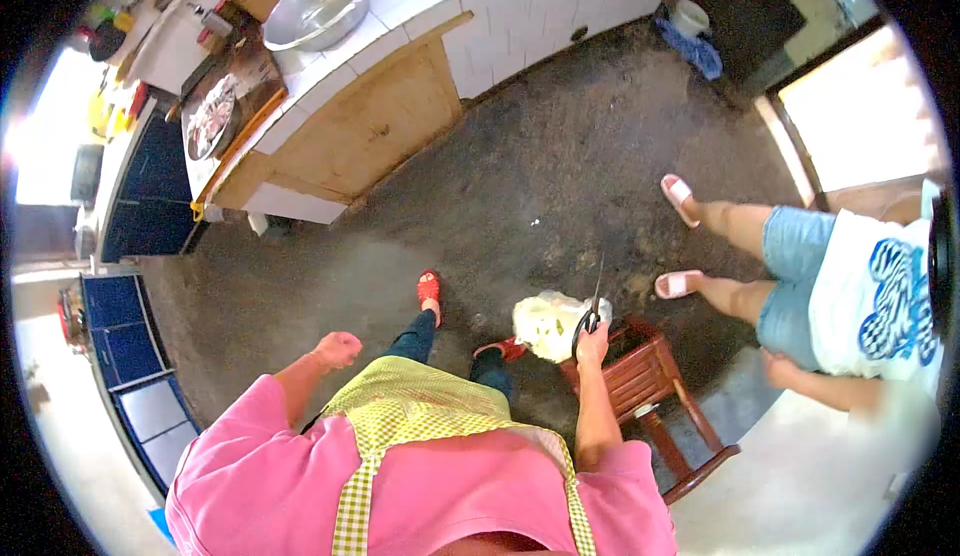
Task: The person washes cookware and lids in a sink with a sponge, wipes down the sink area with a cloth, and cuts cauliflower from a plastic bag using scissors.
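Note:
My right hand [592, 344] is closed around the black handles of a pair of scissors [597, 301], whose blades point away from me. Right beside it is a pale, crumpled plastic bag [548, 324] with something yellowish inside; whether my fingers also touch the bag is not clear. My left hand [339, 350] hangs at my left side with its fingers curled, and nothing shows in it. Under my right forearm stands a reddish-brown wooden chair [640, 376].
Another person [800, 296] in shorts and pink sandals stands at the right. A tiled counter [400, 1] at the upper left holds a metal basin [318, 6] and a plate of meat [212, 121]. A bucket [690, 18] with blue cloth stands at the back.

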A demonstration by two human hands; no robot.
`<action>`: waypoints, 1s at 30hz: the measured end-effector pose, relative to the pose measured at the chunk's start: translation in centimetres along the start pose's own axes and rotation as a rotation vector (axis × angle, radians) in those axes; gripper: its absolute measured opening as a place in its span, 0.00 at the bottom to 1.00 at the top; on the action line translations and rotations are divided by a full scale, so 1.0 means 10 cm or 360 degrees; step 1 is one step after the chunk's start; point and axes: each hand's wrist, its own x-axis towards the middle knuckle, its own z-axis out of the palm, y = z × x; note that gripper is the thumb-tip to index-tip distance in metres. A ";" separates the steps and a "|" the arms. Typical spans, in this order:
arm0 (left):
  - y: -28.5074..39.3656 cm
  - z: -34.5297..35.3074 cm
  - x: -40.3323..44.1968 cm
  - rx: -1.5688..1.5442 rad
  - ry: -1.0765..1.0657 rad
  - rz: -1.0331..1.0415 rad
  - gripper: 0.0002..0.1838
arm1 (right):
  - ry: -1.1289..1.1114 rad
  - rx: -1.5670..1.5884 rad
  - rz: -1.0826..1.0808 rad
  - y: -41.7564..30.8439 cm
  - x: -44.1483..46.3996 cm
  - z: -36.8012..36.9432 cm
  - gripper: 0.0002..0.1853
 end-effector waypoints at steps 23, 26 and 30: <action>3.34 -2.90 0.87 -0.2013 -0.0305 0.0768 0.29 | -0.0443 0.1422 -0.1128 -4.60 -1.41 -1.02 0.11; 3.77 -3.04 0.98 -0.2089 -0.0188 0.0752 0.35 | -0.0437 0.1526 -0.1171 -5.17 -1.56 -1.06 0.13; 4.15 -3.30 1.04 -0.2310 -0.0285 0.0665 0.41 | -0.0469 0.1645 -0.1355 -5.86 -1.60 -1.05 0.15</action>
